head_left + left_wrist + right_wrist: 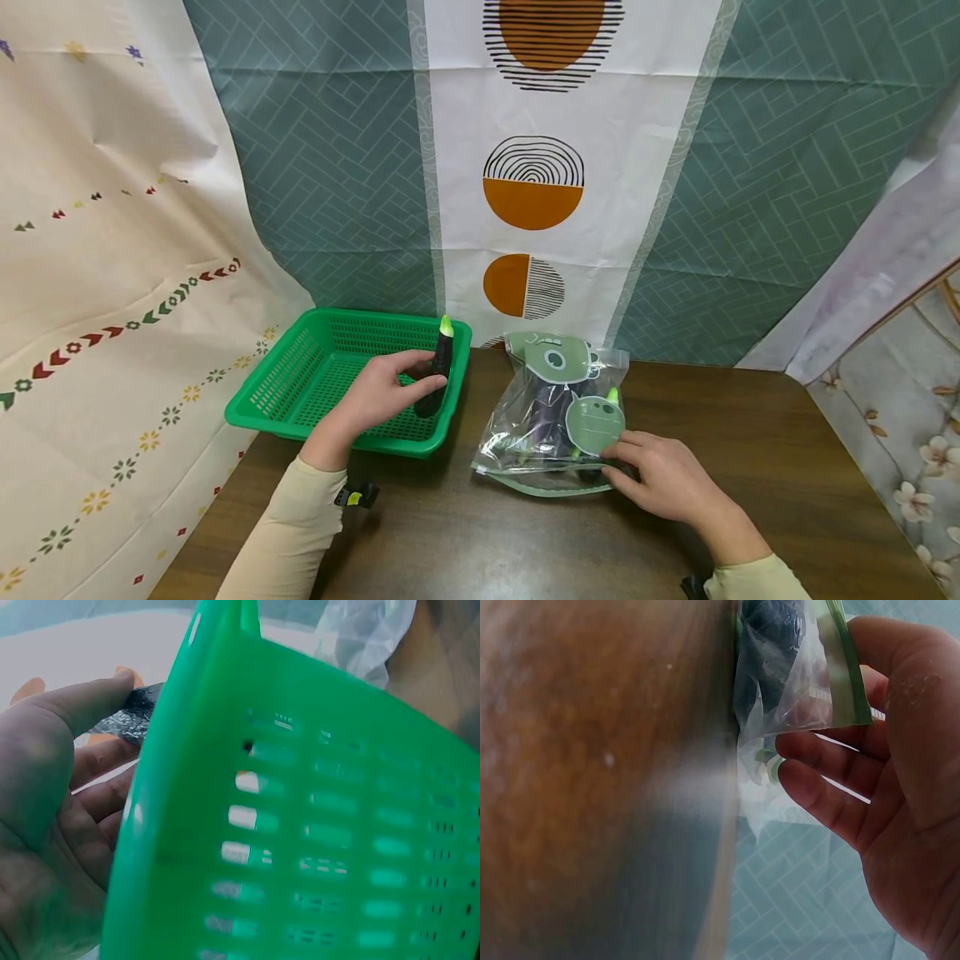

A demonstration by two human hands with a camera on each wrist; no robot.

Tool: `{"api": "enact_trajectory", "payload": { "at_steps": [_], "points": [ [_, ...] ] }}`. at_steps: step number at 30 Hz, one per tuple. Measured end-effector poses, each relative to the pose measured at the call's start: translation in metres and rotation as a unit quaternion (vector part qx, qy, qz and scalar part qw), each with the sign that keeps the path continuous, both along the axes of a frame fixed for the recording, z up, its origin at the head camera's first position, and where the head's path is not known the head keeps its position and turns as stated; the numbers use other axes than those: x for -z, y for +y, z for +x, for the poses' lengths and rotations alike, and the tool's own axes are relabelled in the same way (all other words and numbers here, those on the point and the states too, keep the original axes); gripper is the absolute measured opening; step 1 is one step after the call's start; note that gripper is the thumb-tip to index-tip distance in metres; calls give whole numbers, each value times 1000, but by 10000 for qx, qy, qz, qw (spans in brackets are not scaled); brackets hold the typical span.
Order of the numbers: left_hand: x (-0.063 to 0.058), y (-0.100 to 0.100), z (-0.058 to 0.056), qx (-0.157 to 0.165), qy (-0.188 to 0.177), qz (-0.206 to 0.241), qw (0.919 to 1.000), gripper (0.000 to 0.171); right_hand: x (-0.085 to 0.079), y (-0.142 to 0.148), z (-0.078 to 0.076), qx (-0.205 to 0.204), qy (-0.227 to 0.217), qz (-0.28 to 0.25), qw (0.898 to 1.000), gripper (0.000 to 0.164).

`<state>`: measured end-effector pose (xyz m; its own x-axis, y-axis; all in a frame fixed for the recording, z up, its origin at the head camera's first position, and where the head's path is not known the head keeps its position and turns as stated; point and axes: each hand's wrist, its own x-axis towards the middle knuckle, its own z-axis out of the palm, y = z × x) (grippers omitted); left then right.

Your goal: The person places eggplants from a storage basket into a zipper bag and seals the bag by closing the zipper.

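Note:
My left hand [386, 387] pinches a dark eggplant [442, 358] with a bright green stem end, upright over the right part of the green plastic basket [348, 313]. In the left wrist view the basket wall [285, 825] hides part of this eggplant [135, 716] and the fingertips. To the right, a clear zip bag [501, 427] with green printed shapes lies on the table, its green-edged mouth toward me. Dark purple eggplants [551, 412] show inside it. My right hand [667, 475] grips the bag's right edge near the mouth, thumb below and fingers on top.
Both the basket and bag stand on a brown wooden table [712, 408]. Behind it hangs a patterned cloth [330, 167] in green and white. A cream cloth [112, 333] with flower motifs borders the left side, and a floral cloth [907, 417] the right.

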<state>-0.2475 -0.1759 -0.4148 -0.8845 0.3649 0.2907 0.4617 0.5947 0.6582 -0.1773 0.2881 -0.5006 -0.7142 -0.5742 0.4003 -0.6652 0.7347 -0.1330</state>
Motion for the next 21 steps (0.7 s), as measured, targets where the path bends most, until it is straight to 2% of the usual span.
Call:
{"api": "enact_trajectory", "payload": {
  "at_steps": [13, 18, 21],
  "points": [
    [-5, 14, 6, 151, -185, 735, 9970, 40, 0, -1, 1, 3, 37, -8, 10000, 14],
    [-7, 24, 12, 234, -336, 1062, 9935, 39, -1, -1, 1, 30, 26, -7, 10000, 14],
    [-7, 33, 17, 315, -370, 1107, 9927, 39, -1, -1, 1, 30, 38, -14, 10000, 14]
  ]
}}
